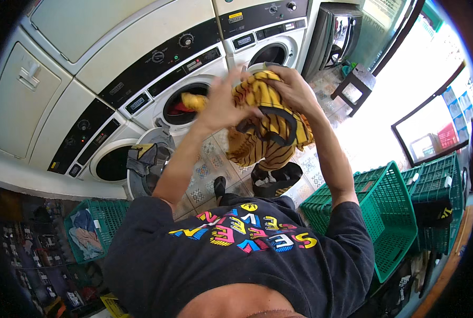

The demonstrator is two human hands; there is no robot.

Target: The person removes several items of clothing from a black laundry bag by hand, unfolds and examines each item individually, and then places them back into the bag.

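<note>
Raised in front of me is a yellow garment with black stripes and a dark ribbed neckline (pixel 281 119). My right hand (pixel 290 85) grips its upper edge. Motion blurs my left hand (pixel 224 105) at the garment's left side; its thumb lies over the cloth, but whether it grips cannot be told. Beyond that hand, a yellow cloth (pixel 194 102) hangs at the open mouth of a Maytag dryer (pixel 172 109), with red cloth inside. Below the garment, a dark bag (pixel 277 189) stands open on the tiled floor near my feet.
Grey and yellow clothing (pixel 143 157) lies over an open round dryer door (pixel 132 183) at left. Green plastic baskets (pixel 395 226) stand at right; another basket (pixel 111 216) holds clothes at lower left. A dark stool (pixel 355 85) is by the bright doorway.
</note>
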